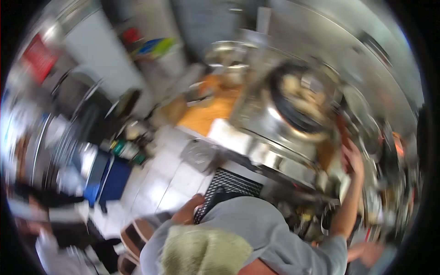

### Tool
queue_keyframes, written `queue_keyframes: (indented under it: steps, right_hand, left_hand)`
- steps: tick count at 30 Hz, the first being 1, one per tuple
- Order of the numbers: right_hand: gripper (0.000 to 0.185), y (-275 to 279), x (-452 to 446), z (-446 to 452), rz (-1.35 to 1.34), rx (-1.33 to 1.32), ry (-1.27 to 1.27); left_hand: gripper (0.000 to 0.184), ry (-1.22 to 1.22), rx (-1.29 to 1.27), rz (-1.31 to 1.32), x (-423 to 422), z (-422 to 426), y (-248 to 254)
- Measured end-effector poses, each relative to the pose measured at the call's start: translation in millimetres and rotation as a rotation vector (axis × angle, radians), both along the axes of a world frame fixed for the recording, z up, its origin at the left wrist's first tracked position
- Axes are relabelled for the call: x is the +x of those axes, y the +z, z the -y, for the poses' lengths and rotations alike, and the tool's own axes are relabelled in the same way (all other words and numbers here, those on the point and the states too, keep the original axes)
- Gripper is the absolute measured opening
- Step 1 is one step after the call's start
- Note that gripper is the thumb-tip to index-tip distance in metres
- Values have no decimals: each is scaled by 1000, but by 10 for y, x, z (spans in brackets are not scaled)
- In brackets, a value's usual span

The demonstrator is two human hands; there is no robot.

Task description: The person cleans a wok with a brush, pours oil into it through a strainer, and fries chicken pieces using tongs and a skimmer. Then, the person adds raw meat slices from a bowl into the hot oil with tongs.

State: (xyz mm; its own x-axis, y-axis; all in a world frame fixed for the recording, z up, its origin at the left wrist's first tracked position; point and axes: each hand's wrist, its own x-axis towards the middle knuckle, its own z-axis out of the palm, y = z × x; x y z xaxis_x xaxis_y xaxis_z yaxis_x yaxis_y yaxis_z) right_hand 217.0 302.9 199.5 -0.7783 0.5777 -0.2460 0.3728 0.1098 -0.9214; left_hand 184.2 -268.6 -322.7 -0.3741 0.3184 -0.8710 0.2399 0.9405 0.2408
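Note:
My right hand (352, 157) reaches out at the right side of the stove, beside a reddish-brown, handle-like piece (341, 128). Motion blur hides whether its fingers close on that piece. Just left of it, a large dark round pan (286, 107) sits on the steel stove (250, 117), with pale food (307, 107) in it. Low by my body, my left hand (196, 201) hangs near a black mat with a white grid pattern (233, 185). Its fingers are mostly hidden and blurred.
An orange board (211, 110) and metal bowls (227, 52) are left of the stove. Pots and pans (366, 114) crowd the right wall. A blue bin (112, 178) and a green container (128, 151) stand left on the tiled floor (167, 181). Another person's arm (366, 252) shows lower right.

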Motion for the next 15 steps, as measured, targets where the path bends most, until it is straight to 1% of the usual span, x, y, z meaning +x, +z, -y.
queue_keyframes:
  steps: [1,2,3,4,5,6,7,8,10,11,12,13,14,15]
  right_hand:
    - [48,-130,17,-160,-39,3,76]
    - [52,-355,16,-456,-118,-103,173]
    - [52,-324,19,-405,-178,-158,156]
    - [43,-424,22,-604,-205,-145,224]
    - [42,-454,17,-691,-153,-61,132]
    - [41,-445,-1,-742,-97,13,115]
    - [36,-451,-21,-825,-63,96,119]
    - [34,-456,-71,-954,-87,65,147]
    - [31,-467,-37,-1015,-143,-5,167]
    - [23,-463,-24,-1016,-176,-60,80]
    - [24,-429,-36,-947,-175,-77,-22]
    - [28,-397,-25,-930,-215,-149,-54]
    - [30,-428,-18,-965,-277,-180,-21]
    - [27,-184,-17,-648,-266,-175,-98]
  left_hand:
    - [29,-397,105,-231,1,-58,183]
    - [26,-348,230,-373,-20,-38,126]
    - [21,-313,189,-465,-46,-77,24]
    - [19,65,203,-298,-51,-113,-3]
    - [17,462,226,-189,-74,-149,-27]
    - [16,473,170,-122,-170,-197,131]
    - [17,454,214,-152,-138,-164,136]
    - [18,414,261,-178,-110,-153,147]
    - [18,441,306,-173,-42,-132,282]
    - [18,391,261,-169,22,-114,372]
    - [18,339,218,-165,74,-91,458]
    - [18,153,145,-201,133,-69,446]
    - [21,310,133,-106,200,-25,367]
    - [24,476,117,-22,259,11,295]
